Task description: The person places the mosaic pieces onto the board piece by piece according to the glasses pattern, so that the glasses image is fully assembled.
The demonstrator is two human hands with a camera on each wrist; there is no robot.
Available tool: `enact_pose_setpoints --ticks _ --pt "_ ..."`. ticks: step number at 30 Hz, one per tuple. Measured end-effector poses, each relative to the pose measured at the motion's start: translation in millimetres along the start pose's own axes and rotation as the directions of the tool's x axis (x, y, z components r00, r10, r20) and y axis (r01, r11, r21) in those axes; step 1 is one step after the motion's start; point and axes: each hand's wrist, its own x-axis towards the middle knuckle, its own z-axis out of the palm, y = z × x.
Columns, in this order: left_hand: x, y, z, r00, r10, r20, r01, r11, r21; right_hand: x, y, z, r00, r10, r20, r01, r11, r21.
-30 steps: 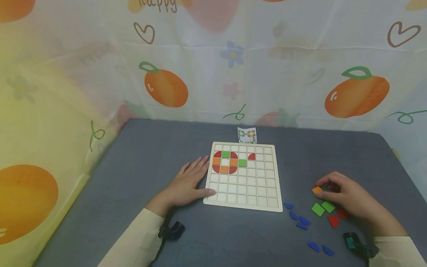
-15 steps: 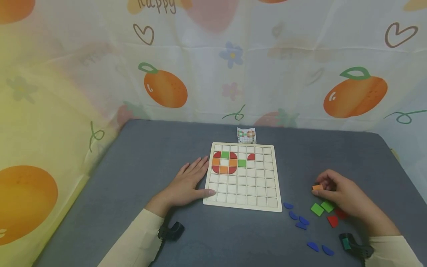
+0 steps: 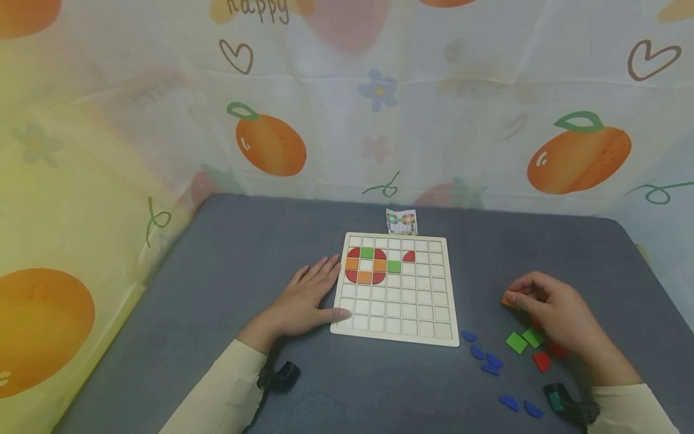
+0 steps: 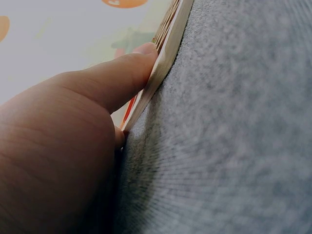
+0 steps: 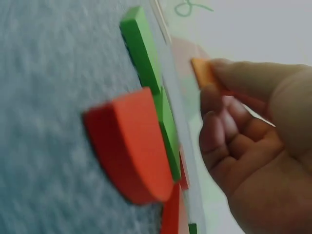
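Observation:
A square wooden grid board (image 3: 401, 307) lies on the dark table, with red, orange and green tiles in its upper-left cells and a single red quarter-round tile (image 3: 409, 257) farther right. My left hand (image 3: 303, 301) rests at its left side, fingers straight, the thumb lying on the near-left corner; the left wrist view shows that thumb (image 4: 124, 75) on the board's edge. To the right of the board, my right hand (image 3: 558, 313) pinches an orange tile (image 5: 202, 73) between thumb and fingertips, above the table. Below that hand lie green square tiles (image 3: 517, 343) and red rounded tiles (image 3: 541, 361), some partly hidden.
Several blue half-round pieces (image 3: 493, 360) are scattered between the board and the right forearm. A small printed pattern card (image 3: 402, 223) stands behind the board's far edge. A fruit-print cloth (image 3: 379, 120) hangs behind the table.
My right hand has shifted slightly left and away from me with the orange tile, turning it in the fingers. A red tile now shows under the hand. My left hand stays put.

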Motion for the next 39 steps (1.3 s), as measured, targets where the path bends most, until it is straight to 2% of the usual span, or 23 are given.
enact_pose_setpoints --ticks 6,18,25,32,39 --pt "0.1 1.4 -0.5 1.0 -0.012 0.004 0.012 1.0 0.002 2.3 -12.2 2.1 0.996 -0.041 -0.075 0.041 0.999 -0.007" --pt "-0.9 -0.6 3.0 0.999 0.011 -0.037 -0.011 1.0 -0.009 11.9 -42.6 6.2 0.989 -0.089 -0.115 0.096 0.994 0.053" --pt "0.4 -0.4 1.7 1.0 -0.005 -0.013 0.005 1.0 0.003 23.4 -66.1 10.3 0.986 -0.099 -0.135 0.115 0.986 0.118" --pt "0.6 0.3 1.4 1.0 -0.013 -0.005 0.013 1.0 0.007 39.7 -86.5 18.9 0.976 -0.129 -0.177 0.166 0.962 0.217" --pt "-0.2 0.7 0.8 1.0 -0.011 -0.008 0.011 1.0 0.009 54.9 -103.3 29.2 0.979 -0.092 -0.181 0.157 0.909 0.386"
